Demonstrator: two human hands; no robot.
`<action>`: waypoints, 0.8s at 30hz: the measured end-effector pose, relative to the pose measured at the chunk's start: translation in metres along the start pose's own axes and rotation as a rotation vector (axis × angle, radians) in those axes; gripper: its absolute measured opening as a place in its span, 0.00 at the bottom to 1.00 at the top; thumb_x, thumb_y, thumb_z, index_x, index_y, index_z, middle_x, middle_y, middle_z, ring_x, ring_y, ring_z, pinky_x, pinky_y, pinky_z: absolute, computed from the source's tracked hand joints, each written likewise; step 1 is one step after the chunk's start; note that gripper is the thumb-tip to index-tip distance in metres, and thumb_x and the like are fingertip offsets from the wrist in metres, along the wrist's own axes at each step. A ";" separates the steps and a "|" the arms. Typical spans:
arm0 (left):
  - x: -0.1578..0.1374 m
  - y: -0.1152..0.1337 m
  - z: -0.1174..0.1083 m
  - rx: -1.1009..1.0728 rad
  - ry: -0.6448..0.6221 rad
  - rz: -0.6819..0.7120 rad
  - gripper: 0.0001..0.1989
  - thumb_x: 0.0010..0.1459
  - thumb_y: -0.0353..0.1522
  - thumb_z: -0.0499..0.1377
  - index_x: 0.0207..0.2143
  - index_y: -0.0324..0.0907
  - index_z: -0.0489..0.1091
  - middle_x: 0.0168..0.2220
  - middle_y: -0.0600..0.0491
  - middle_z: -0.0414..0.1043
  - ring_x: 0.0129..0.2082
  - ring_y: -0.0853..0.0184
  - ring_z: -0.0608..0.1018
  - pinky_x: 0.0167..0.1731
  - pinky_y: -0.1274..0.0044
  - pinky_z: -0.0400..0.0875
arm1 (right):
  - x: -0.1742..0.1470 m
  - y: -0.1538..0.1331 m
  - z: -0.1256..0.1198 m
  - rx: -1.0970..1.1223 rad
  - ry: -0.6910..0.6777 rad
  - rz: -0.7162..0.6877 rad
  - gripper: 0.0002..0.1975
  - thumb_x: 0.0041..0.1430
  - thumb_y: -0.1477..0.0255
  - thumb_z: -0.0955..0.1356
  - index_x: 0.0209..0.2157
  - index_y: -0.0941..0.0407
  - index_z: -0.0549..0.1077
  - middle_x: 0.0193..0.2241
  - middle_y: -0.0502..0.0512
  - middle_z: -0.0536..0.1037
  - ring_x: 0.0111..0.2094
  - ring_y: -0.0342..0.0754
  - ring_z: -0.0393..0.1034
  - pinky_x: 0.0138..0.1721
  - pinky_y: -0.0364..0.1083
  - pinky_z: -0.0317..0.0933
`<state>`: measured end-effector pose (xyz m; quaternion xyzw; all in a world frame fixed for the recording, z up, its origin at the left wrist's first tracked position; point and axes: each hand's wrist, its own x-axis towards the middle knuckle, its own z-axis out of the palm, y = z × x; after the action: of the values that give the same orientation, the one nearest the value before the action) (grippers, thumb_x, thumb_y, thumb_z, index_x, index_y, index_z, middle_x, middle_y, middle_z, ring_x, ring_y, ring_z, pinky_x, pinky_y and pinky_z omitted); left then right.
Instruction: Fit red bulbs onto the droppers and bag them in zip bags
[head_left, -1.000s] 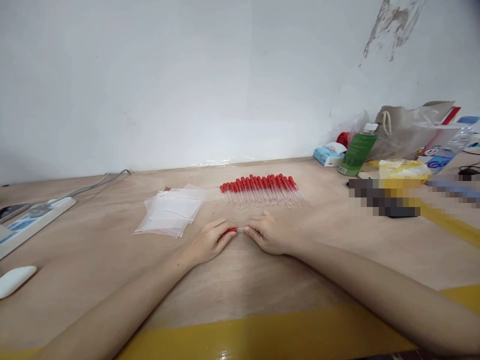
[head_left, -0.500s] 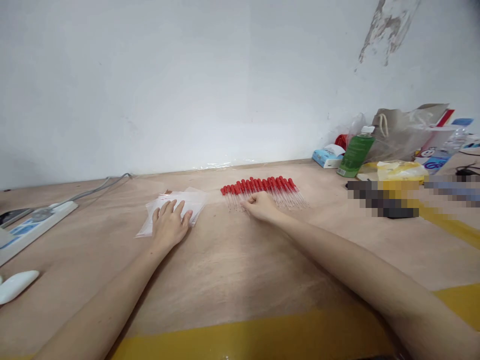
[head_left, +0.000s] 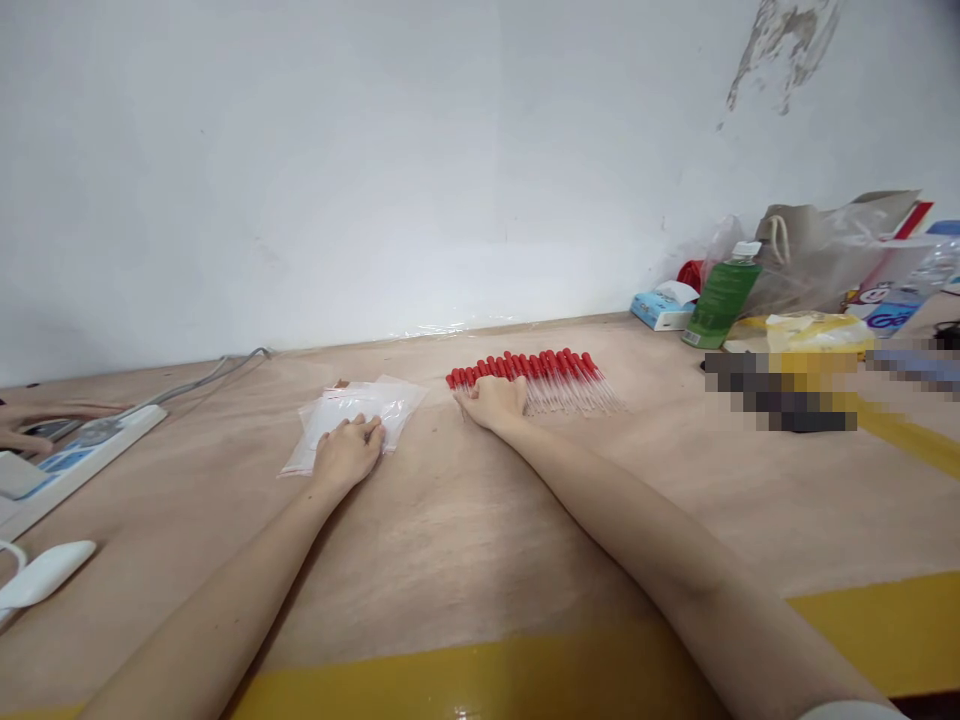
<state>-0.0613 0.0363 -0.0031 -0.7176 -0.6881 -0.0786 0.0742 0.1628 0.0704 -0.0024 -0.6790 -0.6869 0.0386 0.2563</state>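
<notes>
My left hand [head_left: 349,452] lies on a loose stack of clear flat plastic bags [head_left: 337,405]. Its fingers are drawn in and look closed on the top bag, though the fingertips are partly hidden. A row of thin sticks with red ends [head_left: 559,365] lies side by side, red ends towards the wall and pale narrow shafts towards me. Over the left end of this row is my right hand [head_left: 493,400], palm down with fingers curled in among the shafts. The hand covers several shafts, and how many sticks it grips is hidden.
A white power strip [head_left: 82,475] with a grey cable and a white plug-like piece [head_left: 56,575] lie at left. Another person's hand [head_left: 45,420] is by the strip. At right stand a green bottle [head_left: 724,298], a tissue pack [head_left: 664,308] and bags [head_left: 806,260].
My right hand has moved left along the row, onto its left end. My left hand's spread fingers have drawn together on the bags. Another person's hand has appeared at far left.
</notes>
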 end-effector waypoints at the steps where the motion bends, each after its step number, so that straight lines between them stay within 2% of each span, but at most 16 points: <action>1: 0.000 0.000 0.000 -0.007 0.022 -0.006 0.19 0.58 0.36 0.44 0.45 0.44 0.69 0.51 0.48 0.66 0.49 0.55 0.68 0.44 0.67 0.63 | -0.004 0.003 -0.003 0.000 0.023 -0.018 0.20 0.54 0.56 0.59 0.23 0.56 0.71 0.25 0.54 0.75 0.31 0.49 0.68 0.44 0.53 0.42; 5: 0.000 -0.002 0.000 -0.021 0.086 0.007 0.17 0.57 0.36 0.46 0.39 0.44 0.73 0.44 0.48 0.72 0.41 0.53 0.74 0.42 0.62 0.63 | -0.027 0.022 -0.017 0.029 0.139 -0.161 0.19 0.57 0.60 0.58 0.21 0.57 0.68 0.22 0.50 0.74 0.26 0.44 0.65 0.41 0.50 0.42; 8: 0.000 -0.003 -0.004 -0.098 0.215 0.008 0.16 0.58 0.35 0.46 0.39 0.44 0.72 0.46 0.48 0.71 0.44 0.54 0.73 0.45 0.58 0.60 | -0.053 0.044 -0.030 0.026 0.200 -0.285 0.17 0.57 0.63 0.59 0.20 0.57 0.67 0.22 0.51 0.74 0.26 0.43 0.64 0.39 0.48 0.42; 10: -0.002 0.002 -0.009 -0.225 0.368 0.094 0.15 0.59 0.34 0.47 0.40 0.44 0.72 0.48 0.49 0.69 0.48 0.57 0.70 0.48 0.60 0.58 | -0.072 0.061 -0.041 0.026 0.229 -0.359 0.17 0.58 0.63 0.59 0.21 0.57 0.68 0.21 0.51 0.73 0.26 0.43 0.63 0.39 0.48 0.42; 12: -0.010 0.015 -0.015 -0.360 0.436 0.272 0.15 0.59 0.34 0.47 0.41 0.43 0.71 0.47 0.49 0.70 0.51 0.61 0.68 0.50 0.62 0.57 | -0.087 0.078 -0.052 0.040 0.262 -0.431 0.16 0.58 0.64 0.59 0.23 0.57 0.68 0.21 0.51 0.72 0.26 0.43 0.63 0.39 0.48 0.43; 13: -0.016 0.025 -0.018 -0.413 0.416 0.382 0.15 0.59 0.34 0.48 0.41 0.43 0.71 0.47 0.49 0.70 0.50 0.62 0.68 0.51 0.63 0.57 | -0.094 0.087 -0.057 0.051 0.278 -0.459 0.14 0.58 0.65 0.59 0.25 0.57 0.69 0.22 0.52 0.72 0.27 0.44 0.63 0.39 0.48 0.44; 16: -0.039 0.061 -0.021 -0.461 0.252 0.687 0.14 0.59 0.34 0.49 0.45 0.45 0.69 0.46 0.51 0.71 0.52 0.63 0.67 0.53 0.62 0.53 | -0.104 0.108 -0.069 0.090 0.345 -0.493 0.10 0.57 0.67 0.60 0.30 0.57 0.69 0.28 0.54 0.72 0.32 0.46 0.64 0.38 0.48 0.47; 19: -0.056 0.090 -0.017 -0.433 0.090 0.893 0.14 0.60 0.33 0.48 0.47 0.48 0.67 0.48 0.53 0.70 0.53 0.64 0.64 0.55 0.61 0.50 | -0.105 0.117 -0.074 0.170 0.469 -0.430 0.09 0.58 0.69 0.59 0.33 0.57 0.68 0.31 0.57 0.71 0.35 0.49 0.63 0.39 0.49 0.51; 21: -0.060 0.098 -0.013 -0.438 0.058 0.903 0.15 0.59 0.35 0.50 0.48 0.47 0.66 0.51 0.51 0.66 0.54 0.62 0.63 0.54 0.60 0.52 | -0.104 0.115 -0.075 0.227 0.506 -0.388 0.09 0.58 0.69 0.59 0.33 0.57 0.68 0.32 0.57 0.70 0.36 0.49 0.63 0.39 0.49 0.54; 22: -0.060 0.098 -0.011 -0.461 0.074 0.873 0.16 0.59 0.36 0.51 0.49 0.46 0.66 0.52 0.49 0.65 0.54 0.61 0.63 0.54 0.61 0.53 | -0.104 0.113 -0.076 0.244 0.482 -0.394 0.09 0.58 0.68 0.59 0.34 0.57 0.68 0.32 0.58 0.70 0.37 0.49 0.63 0.39 0.49 0.55; 24: -0.059 0.093 -0.011 -0.522 0.121 0.786 0.18 0.57 0.36 0.52 0.50 0.43 0.64 0.52 0.47 0.64 0.53 0.61 0.65 0.52 0.63 0.58 | -0.107 0.107 -0.076 0.248 0.344 -0.477 0.10 0.57 0.67 0.60 0.36 0.56 0.69 0.36 0.58 0.70 0.39 0.50 0.63 0.41 0.50 0.56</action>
<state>0.0289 -0.0273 -0.0046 -0.9122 -0.3162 -0.2567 -0.0446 0.2857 -0.0457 -0.0118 -0.4588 -0.7635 -0.0546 0.4513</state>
